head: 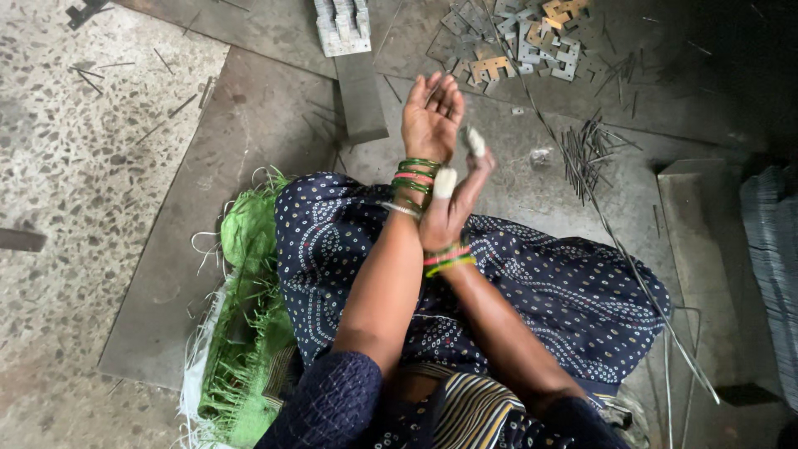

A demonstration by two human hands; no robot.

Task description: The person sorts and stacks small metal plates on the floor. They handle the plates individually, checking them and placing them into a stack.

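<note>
The bare left hand [431, 116] is raised with fingers spread wide, holding nothing. The right hand [453, 199], its white-taped fingers [445, 182] loosely open, is pressed against the left wrist's green and red glass bangles [413, 179].

We sit at the lower middle of the frame, our left hand [431, 116] raised at centre with our right hand [453, 204] just below and right of it. A pile of flat metal brackets [519, 41] lies at the upper right, loose metal rods [590, 150] below it. A stacked block of plates [342, 25] sits at top centre, a woven sack [249, 333] under us at lower left.
</note>
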